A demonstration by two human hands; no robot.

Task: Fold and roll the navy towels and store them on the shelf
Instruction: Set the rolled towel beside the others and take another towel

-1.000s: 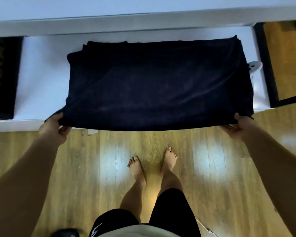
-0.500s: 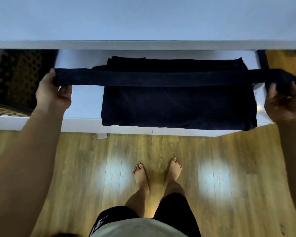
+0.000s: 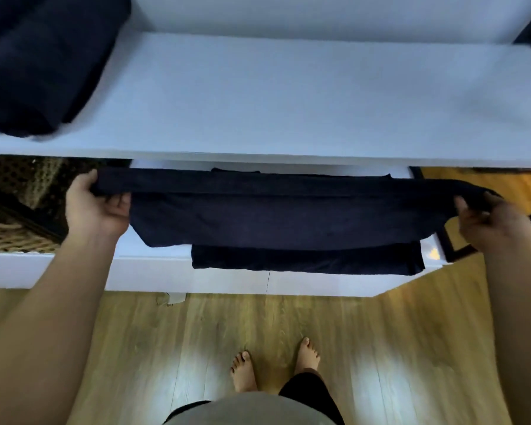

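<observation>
I hold a navy towel (image 3: pixel 273 216) stretched in the air between both hands, above the lower white surface (image 3: pixel 154 265). My left hand (image 3: pixel 97 207) grips its left end. My right hand (image 3: pixel 497 225) grips its right end, where a bunch of cloth curls over the fingers. The towel's middle sags down. Under it, more folded navy towel (image 3: pixel 307 262) lies on the lower surface. On the white shelf (image 3: pixel 288 96) above, rolled navy towels (image 3: pixel 40 62) sit at the far left.
A woven wicker basket (image 3: pixel 16 210) stands at the left under the shelf. A black frame (image 3: pixel 451 250) lies on the wooden floor (image 3: pixel 196 348) at the right. My bare feet (image 3: pixel 276 366) stand on the floor below the white surface.
Both hands lifted the top towel off the pile and now hold it up, its middle sagging lower than half a second ago. The view tilted up, bringing the shelf and rolled towels into sight.
</observation>
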